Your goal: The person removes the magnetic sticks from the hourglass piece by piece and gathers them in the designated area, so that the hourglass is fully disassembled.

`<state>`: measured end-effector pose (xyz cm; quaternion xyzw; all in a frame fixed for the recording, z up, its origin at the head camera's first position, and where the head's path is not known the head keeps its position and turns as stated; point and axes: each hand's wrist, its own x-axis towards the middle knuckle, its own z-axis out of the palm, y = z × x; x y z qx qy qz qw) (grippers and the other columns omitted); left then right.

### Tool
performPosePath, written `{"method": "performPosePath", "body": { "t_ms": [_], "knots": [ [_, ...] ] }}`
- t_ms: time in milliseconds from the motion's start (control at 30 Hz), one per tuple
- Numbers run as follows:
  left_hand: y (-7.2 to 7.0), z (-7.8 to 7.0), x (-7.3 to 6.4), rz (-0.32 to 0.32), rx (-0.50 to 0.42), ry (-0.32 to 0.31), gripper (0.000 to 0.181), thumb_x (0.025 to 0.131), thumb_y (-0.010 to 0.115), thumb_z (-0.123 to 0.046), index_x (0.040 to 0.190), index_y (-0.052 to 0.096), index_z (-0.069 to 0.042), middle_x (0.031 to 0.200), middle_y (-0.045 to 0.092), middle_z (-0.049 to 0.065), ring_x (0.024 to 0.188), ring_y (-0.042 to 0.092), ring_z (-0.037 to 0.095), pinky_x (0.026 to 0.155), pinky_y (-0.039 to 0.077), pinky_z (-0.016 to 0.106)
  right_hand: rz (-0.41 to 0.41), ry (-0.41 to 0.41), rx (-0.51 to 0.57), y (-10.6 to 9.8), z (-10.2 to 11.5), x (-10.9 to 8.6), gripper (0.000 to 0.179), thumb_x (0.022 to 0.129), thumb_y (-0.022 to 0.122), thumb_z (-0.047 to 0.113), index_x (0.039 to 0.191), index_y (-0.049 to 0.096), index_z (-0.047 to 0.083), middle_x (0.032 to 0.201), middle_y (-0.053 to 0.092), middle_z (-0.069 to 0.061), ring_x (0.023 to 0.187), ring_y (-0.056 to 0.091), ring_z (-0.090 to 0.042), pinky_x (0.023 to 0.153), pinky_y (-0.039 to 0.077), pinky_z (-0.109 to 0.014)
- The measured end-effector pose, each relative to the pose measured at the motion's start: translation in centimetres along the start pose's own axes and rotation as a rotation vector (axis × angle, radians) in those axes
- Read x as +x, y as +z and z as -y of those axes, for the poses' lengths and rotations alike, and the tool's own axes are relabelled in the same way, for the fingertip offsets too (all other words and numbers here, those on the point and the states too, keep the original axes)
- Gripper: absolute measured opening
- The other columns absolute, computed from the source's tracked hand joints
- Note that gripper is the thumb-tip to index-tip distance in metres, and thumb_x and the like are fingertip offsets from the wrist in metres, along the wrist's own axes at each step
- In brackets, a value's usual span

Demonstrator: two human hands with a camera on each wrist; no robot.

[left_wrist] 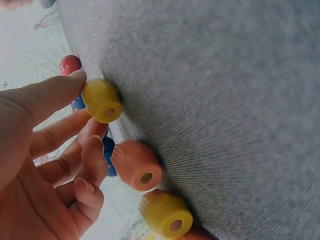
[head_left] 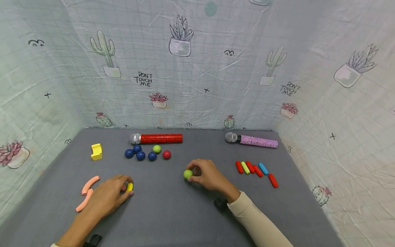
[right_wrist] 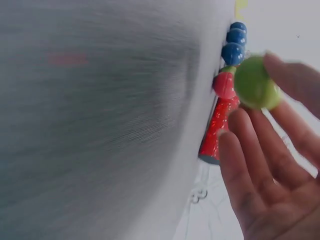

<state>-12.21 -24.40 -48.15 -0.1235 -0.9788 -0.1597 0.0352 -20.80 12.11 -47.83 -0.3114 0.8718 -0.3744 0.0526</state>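
My left hand [head_left: 108,195] pinches a small yellow ridged piece [head_left: 129,187] between thumb and fingertips, close over the grey table. In the left wrist view this yellow piece [left_wrist: 102,101] shows a round disc in its end. Beside it stand a similar salmon piece [left_wrist: 137,165] and another yellow piece [left_wrist: 166,214], largely hidden by the hand in the head view. My right hand [head_left: 208,174] holds a lime green ball [head_left: 188,174] between thumb and fingers near the table's middle. Its lower fingers spread below the ball [right_wrist: 256,82] in the right wrist view.
Behind the hands lie several blue balls [head_left: 140,155], a green ball [head_left: 156,149], a red ball [head_left: 166,154] and a red microphone [head_left: 162,138]. A purple microphone [head_left: 259,141] and short colored sticks [head_left: 258,171] lie right. Pink curved pieces [head_left: 90,185] and a yellow block [head_left: 96,152] lie left.
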Motion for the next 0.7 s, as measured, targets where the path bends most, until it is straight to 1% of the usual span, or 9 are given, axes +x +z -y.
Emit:
{"method": "performPosePath", "body": {
  "t_ms": [100, 200, 267, 367, 467, 533, 700],
  "knots": [
    [0.1, -0.1, 0.0, -0.004, 0.000, -0.002, 0.031, 0.085, 0.090, -0.023, 0.109, 0.073, -0.014, 0.083, 0.056, -0.005, 0.070, 0.049, 0.008, 0.060, 0.040, 0.026, -0.071, 0.039, 0.005, 0.0, 0.3, 2.7, 0.031, 0.088, 0.089, 0.014, 0.116, 0.076, 0.014, 0.110, 0.077, 0.000, 0.092, 0.074, -0.016, 0.082, 0.060, -0.030],
    [0.3, -0.2, 0.0, -0.002, -0.004, -0.004, 0.030, 0.085, 0.090, -0.022, 0.109, 0.074, -0.014, 0.081, 0.055, -0.005, 0.070, 0.048, 0.008, 0.061, 0.039, 0.026, -0.117, 0.097, -0.006, 0.3, 0.3, 5.1, 0.033, 0.088, 0.088, 0.014, 0.119, 0.077, 0.014, 0.113, 0.078, 0.001, 0.092, 0.074, -0.014, 0.081, 0.059, -0.028],
    [0.5, -0.3, 0.0, -0.010, -0.002, 0.010, 0.030, 0.085, 0.090, -0.021, 0.108, 0.074, -0.013, 0.080, 0.054, -0.007, 0.070, 0.048, 0.007, 0.062, 0.041, 0.026, -0.138, 0.132, -0.015, 0.6, 0.2, 6.5, 0.034, 0.088, 0.088, 0.013, 0.121, 0.076, 0.013, 0.115, 0.079, 0.000, 0.092, 0.074, -0.014, 0.081, 0.059, -0.028],
    [0.5, -0.5, 0.0, -0.032, 0.003, 0.034, 0.029, 0.085, 0.090, -0.020, 0.107, 0.073, -0.011, 0.079, 0.054, -0.008, 0.070, 0.047, 0.006, 0.065, 0.042, 0.027, -0.167, 0.162, -0.034, 1.0, -0.2, 8.1, 0.034, 0.089, 0.087, 0.010, 0.121, 0.076, 0.012, 0.116, 0.079, 0.000, 0.090, 0.074, -0.015, 0.079, 0.058, -0.028],
    [0.5, -0.5, 0.1, -0.040, 0.014, 0.043, 0.029, 0.085, 0.090, -0.019, 0.107, 0.073, -0.011, 0.078, 0.054, -0.008, 0.069, 0.046, 0.005, 0.065, 0.041, 0.027, -0.183, 0.178, -0.048, 1.4, -0.6, 9.4, 0.033, 0.088, 0.087, 0.009, 0.120, 0.077, 0.012, 0.117, 0.079, -0.001, 0.089, 0.074, -0.014, 0.080, 0.058, -0.029],
    [0.4, -0.5, 0.1, -0.034, 0.015, 0.042, 0.030, 0.085, 0.090, -0.020, 0.108, 0.073, -0.011, 0.078, 0.054, -0.008, 0.069, 0.045, 0.005, 0.064, 0.040, 0.027, -0.180, 0.189, -0.052, 1.8, -0.8, 9.9, 0.033, 0.088, 0.087, 0.008, 0.119, 0.077, 0.012, 0.116, 0.080, -0.001, 0.089, 0.075, -0.014, 0.082, 0.059, -0.031],
    [0.2, -0.2, 0.0, -0.016, 0.024, 0.041, 0.029, 0.084, 0.091, -0.020, 0.105, 0.073, -0.010, 0.080, 0.054, -0.006, 0.070, 0.045, 0.007, 0.063, 0.038, 0.026, -0.144, 0.215, -0.056, 2.5, -1.1, 10.5, 0.033, 0.089, 0.087, 0.009, 0.120, 0.077, 0.012, 0.116, 0.080, -0.004, 0.092, 0.076, -0.015, 0.085, 0.059, -0.033]
  ]
}}
